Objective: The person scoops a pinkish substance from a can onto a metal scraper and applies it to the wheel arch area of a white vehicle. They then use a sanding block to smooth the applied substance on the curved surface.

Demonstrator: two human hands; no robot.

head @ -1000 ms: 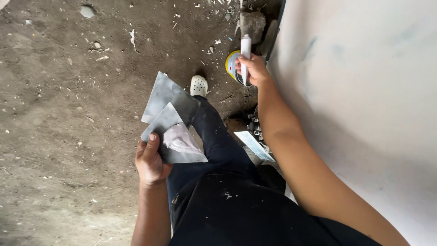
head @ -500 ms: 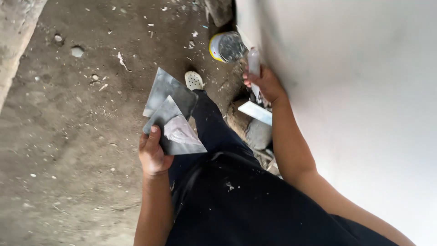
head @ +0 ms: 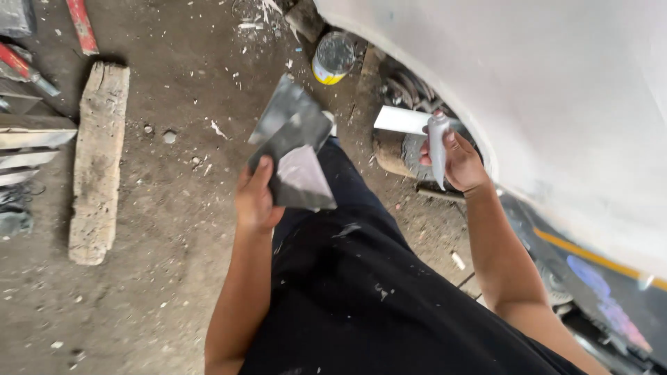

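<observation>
My left hand (head: pixel 256 198) grips two flat grey metal spreader blades (head: pixel 292 149), fanned out, with a smear of pale filler on the nearer one. They hang over my dark trouser leg. My right hand (head: pixel 457 161) is closed around a small silvery tube (head: pixel 437 144), held upright next to the white curved vehicle panel (head: pixel 556 104). A white flat strip (head: pixel 403 120) lies just left of the tube by the wheel arch.
A round tin with a yellow rim (head: pixel 333 57) stands on the dirt floor ahead. A rough wooden block (head: pixel 99 163) lies at left, with red-handled tools (head: pixel 82 26) and metal pieces beyond it. A tyre (head: pixel 410 149) sits under the panel.
The view has swung left and back; the wooden block and tools have come into sight. My right hand has drawn the tube away from the tin and up beside the panel.
</observation>
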